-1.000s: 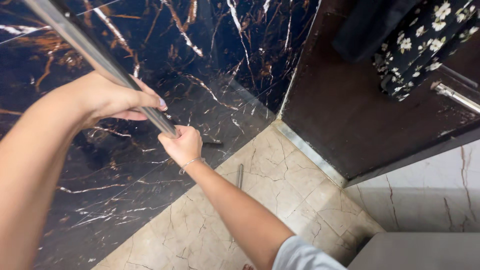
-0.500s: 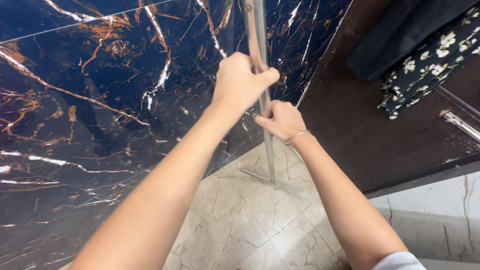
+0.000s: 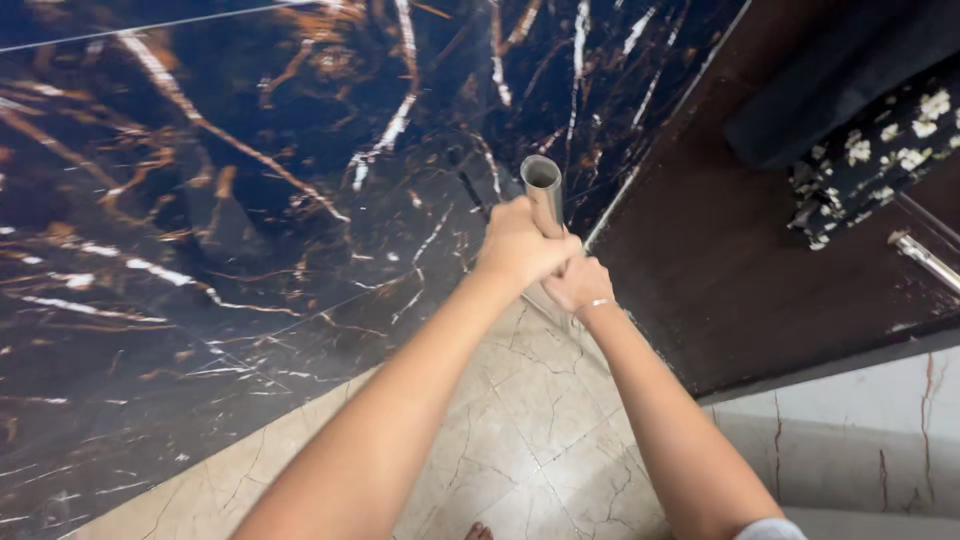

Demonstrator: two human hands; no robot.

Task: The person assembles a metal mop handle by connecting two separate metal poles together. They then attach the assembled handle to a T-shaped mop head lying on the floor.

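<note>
Gripping a hollow metal pole (image 3: pixel 543 190) at centre frame, the left hand (image 3: pixel 520 245) is wrapped tight above and the right hand (image 3: pixel 578 282) closed just below, its open end toward the camera. The step looks like hand-over-hand working along the pole; next calls for steady regripping. Black veined marble wall (image 3: pixel 200 200) fills the left, beige tiled floor (image 3: pixel 520 430) lies below, a dark wooden door (image 3: pixel 720 230) upper right.

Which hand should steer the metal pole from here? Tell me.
Probably the left hand: it grips the metal pole highest, just below its open end. The right hand holds lower and is partly hidden behind it.
</note>
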